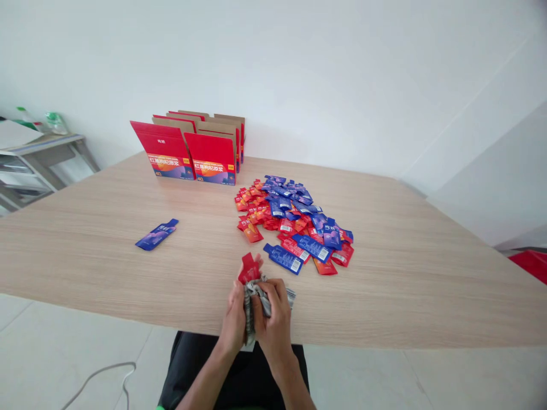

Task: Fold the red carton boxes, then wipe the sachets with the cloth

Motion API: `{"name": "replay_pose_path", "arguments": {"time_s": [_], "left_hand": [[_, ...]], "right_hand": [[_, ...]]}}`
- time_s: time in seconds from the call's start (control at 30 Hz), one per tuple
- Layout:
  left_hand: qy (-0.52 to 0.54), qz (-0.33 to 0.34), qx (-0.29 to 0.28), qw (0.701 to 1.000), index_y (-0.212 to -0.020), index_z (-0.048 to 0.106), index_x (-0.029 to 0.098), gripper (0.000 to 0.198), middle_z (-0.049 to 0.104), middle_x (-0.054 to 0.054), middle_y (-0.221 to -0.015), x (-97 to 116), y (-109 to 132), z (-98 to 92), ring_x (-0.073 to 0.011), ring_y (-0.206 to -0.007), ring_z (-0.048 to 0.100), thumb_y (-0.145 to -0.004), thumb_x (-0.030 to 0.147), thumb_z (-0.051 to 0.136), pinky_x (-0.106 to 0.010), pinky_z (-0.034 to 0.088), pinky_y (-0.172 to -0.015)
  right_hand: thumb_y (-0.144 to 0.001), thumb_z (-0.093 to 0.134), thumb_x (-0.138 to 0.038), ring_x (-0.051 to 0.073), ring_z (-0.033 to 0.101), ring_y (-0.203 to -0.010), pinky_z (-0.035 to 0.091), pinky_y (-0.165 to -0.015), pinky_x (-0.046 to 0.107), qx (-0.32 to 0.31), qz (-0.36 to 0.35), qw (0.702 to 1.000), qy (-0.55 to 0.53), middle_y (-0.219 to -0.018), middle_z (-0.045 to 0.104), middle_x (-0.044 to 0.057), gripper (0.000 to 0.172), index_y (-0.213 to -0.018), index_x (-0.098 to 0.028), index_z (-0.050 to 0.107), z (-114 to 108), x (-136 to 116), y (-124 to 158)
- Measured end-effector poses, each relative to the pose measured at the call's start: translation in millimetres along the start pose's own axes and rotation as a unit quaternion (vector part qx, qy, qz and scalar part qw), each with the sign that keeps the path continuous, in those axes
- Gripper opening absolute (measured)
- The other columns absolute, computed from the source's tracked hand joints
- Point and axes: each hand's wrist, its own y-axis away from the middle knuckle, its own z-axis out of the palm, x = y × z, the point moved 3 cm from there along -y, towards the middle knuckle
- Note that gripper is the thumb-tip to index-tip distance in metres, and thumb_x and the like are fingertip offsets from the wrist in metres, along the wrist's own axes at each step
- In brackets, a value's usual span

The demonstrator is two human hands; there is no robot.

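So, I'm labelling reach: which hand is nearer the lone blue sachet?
Left. The left hand is right of the lone blue sachet, nearer the body; the right hand is farther right.

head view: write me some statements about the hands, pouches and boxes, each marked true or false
1. The right hand is on a grey cloth. True.
2. The left hand holds a blue pouch. False: it holds a red pouch.
3. A lone blue pouch lies left of the pile. True.
4. The boxes lie flat, right of the pile. False: the boxes stand upright, left of it and farther back.
5. The pile mixes red and blue pouches. True.
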Motion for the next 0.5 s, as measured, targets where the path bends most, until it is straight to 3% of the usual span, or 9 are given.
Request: {"name": "replay_pose_path", "arguments": {"time_s": [0.17,0.27,0.4,0.5], "left_hand": [[0.027,-0.08,0.008,0.996,-0.132,0.082,0.025,0.078,0.076,-0.012,-0.146,-38,32,11.3,-0.039,-0.155,0.053,-0.083,0.084,0.073,-0.052,0.036,-0.133],[0.054,-0.115,0.007,0.992,-0.13,0.083,0.025,0.083,0.078,-0.014,-0.141,-44,39,19.3,-0.0412,-0.148,0.06,-0.079,0.088,0.074,-0.053,0.042,-0.129],[0.048,-0.103,0.038,0.993,-0.132,0.081,0.023,0.089,0.08,-0.015,-0.136,-32,22,17.8,-0.0394,-0.139,0.067,-0.079,0.093,0.067,-0.053,0.045,-0.126],[-0.01,-0.035,0.012,0.999,-0.144,0.073,0.021,0.084,0.077,-0.017,-0.14,-12,-8,5.9,-0.0354,-0.13,0.071,-0.097,0.086,0.047,-0.05,0.053,-0.116]], "right_hand": [[-0.106,0.062,-0.017,0.021,0.07,-0.092,0.058,-0.083,0.033,0.057,0.001,0.998,0.032,-0.102,0.067,0.004,0.014,-0.11,-0.025,0.072,-14,4,-27],[-0.106,0.062,-0.017,0.022,0.071,-0.092,0.058,-0.082,0.033,0.055,0.0,0.998,0.042,-0.102,0.067,0.004,0.014,-0.11,-0.025,0.073,-19,6,-30],[-0.104,0.062,-0.013,0.022,0.07,-0.092,0.059,-0.082,0.033,0.01,-0.01,0.999,0.029,-0.101,0.068,0.005,0.018,-0.109,-0.025,0.073,-15,6,-17],[-0.102,0.061,-0.01,0.022,0.069,-0.089,0.059,-0.08,0.032,-0.05,-0.019,0.998,0.025,-0.098,0.067,0.005,0.02,-0.109,-0.025,0.073,-8,7,-4]]}}
